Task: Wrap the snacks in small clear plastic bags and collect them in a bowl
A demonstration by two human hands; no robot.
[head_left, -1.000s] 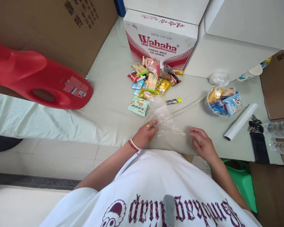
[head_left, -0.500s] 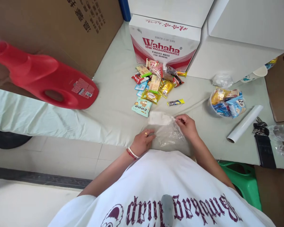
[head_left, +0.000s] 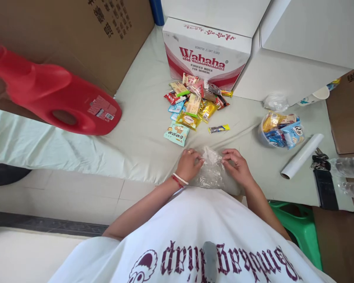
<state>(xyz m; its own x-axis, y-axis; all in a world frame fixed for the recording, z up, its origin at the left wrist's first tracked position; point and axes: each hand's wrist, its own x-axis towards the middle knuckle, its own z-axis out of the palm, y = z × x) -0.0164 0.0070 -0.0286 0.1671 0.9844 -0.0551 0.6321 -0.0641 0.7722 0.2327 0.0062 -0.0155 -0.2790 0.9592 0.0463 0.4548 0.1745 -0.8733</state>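
Clear plastic bag [head_left: 211, 175] lies between the two hands at the near side of the cloth-covered table [head_left: 147, 129]. Half a second ago the left hand [head_left: 190, 165] rested beside the bag with its fingers reaching in — now it has moved up and pinches the far left of the film between thumb and fingertips. The right hand [head_left: 237, 165], already on the bag then, pinches the far edge from the other side; the film is now gathered to a peak between them. Beyond, the snack pile [head_left: 194, 103] looks unchanged.

As for room, pale cloth stretches from the red bottle [head_left: 50, 88] to the left hand. Just past the bag, a narrow strip runs up to the mint-green packet [head_left: 176, 134] and the thin yellow-and-blue stick [head_left: 219, 128]. The near edge is tight, with the white shirt [head_left: 200, 220] close against the bag. Right of the right hand, more cloth reaches to the snack-filled tub [head_left: 262, 138] and the white roll [head_left: 302, 156].

The bag itself is thin, see-through and crinkled — whitish and bunched at the top, glinting with creases lower down.
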